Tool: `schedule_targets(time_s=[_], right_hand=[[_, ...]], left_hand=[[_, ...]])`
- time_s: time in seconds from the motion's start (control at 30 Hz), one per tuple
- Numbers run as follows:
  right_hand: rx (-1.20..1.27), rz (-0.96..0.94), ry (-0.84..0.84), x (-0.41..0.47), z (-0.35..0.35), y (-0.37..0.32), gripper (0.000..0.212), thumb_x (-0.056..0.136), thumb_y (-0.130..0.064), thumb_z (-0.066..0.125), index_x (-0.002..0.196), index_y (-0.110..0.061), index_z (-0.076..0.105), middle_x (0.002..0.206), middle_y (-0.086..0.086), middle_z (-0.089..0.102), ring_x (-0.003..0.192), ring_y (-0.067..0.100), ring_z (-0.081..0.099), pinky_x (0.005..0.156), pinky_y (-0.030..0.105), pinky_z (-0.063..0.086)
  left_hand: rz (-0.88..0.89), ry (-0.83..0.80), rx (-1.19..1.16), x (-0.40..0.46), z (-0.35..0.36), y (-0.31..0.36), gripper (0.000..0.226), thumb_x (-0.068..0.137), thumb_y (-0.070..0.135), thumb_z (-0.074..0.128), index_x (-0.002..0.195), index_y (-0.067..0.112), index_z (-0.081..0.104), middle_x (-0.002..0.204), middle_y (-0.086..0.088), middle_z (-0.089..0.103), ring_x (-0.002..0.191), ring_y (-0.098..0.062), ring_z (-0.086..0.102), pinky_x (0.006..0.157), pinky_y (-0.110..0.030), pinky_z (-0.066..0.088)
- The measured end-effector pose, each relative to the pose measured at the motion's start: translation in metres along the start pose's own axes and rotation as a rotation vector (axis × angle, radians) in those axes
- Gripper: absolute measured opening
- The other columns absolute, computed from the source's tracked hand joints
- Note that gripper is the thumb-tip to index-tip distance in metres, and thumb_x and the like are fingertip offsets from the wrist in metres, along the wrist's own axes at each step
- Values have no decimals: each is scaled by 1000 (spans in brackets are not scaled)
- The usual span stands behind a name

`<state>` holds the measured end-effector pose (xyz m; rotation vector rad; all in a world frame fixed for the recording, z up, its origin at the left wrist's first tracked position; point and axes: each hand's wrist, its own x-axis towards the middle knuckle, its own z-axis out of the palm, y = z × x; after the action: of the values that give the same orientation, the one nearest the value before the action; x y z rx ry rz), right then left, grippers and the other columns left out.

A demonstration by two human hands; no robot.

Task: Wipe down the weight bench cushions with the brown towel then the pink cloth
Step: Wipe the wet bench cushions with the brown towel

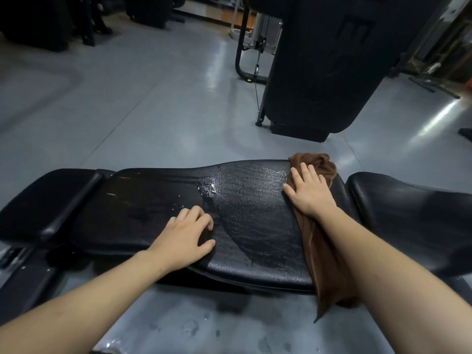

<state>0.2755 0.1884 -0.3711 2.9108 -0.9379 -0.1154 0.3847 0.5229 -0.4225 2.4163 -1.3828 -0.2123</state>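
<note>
A black weight bench lies across the view, its long middle cushion (245, 200) wet and shiny over its right half. The brown towel (316, 251) is draped over that cushion's right end and hangs down the near side. My right hand (309, 190) presses flat on the towel with fingers spread. My left hand (186, 236) rests on the cushion's near edge left of the wet patch, fingers bent, holding nothing. A smaller cushion (51, 200) sits at the left and another (408, 213) at the right. No pink cloth is in view.
Grey gym floor (153, 111) stretches behind the bench, with water drops on the floor in front of it. A large black machine housing (332, 60) with a cable and frame stands at the back right. More dark equipment lines the far left.
</note>
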Motion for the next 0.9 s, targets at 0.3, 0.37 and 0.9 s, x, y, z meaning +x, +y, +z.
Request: schedule_targets(time_s=[0.3,0.37,0.9], right_hand=[[-32,-293,-38,-93,9,-51,94,82,-70,-4,162,-21,11,170,6,-5,156,25,-8,124,46,3],[-32,-342,-39,-112,11,-60,93,84,-69,0,162,-21,13,170,6,-3,156,25,-8,124,45,2],[-2,-739,-92,-130,18,-84,81,97,-71,7,162,-23,15,169,-5,0,155,17,-7,123,38,-4]], left_hand=[[-35,-32,26,-5,-6,7,42,82,64,37,108,32,47,113,11,39,106,-15,39,94,-39,41],[-31,-15,33,-6,-5,8,33,91,55,51,113,30,49,117,10,41,109,-16,40,97,-39,41],[17,-71,46,-3,-11,4,38,92,54,56,118,28,49,120,6,41,113,-19,42,98,-37,42]])
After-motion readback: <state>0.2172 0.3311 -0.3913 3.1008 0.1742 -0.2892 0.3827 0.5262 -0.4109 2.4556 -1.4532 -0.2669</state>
